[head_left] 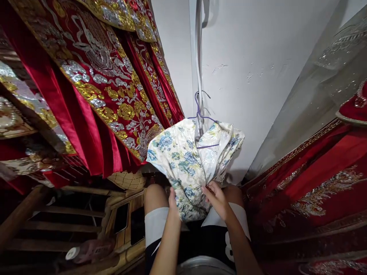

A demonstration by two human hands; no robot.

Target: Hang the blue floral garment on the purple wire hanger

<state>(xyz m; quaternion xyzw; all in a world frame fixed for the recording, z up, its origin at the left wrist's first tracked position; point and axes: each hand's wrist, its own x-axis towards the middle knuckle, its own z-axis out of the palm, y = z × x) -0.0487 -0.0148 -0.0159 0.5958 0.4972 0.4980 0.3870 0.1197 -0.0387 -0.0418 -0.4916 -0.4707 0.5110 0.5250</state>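
A cream garment with a blue and yellow flower print [183, 156] hangs on a purple wire hanger [200, 114] in front of a white wall. Its lower part is bunched over my knees. My left hand [172, 202] grips the fabric at the lower left, fingers tucked into the folds. My right hand [216, 196] pinches the front edge of the same garment near its opening, fingers closed on the cloth.
Red robes with gold and silver embroidery [109, 84] hang at the left, and more red embroidered cloth [315, 183] lies at the right. A bamboo chair [126, 225] stands at the lower left, holding two phones [122, 217]. A pink bottle [88, 250] lies below it.
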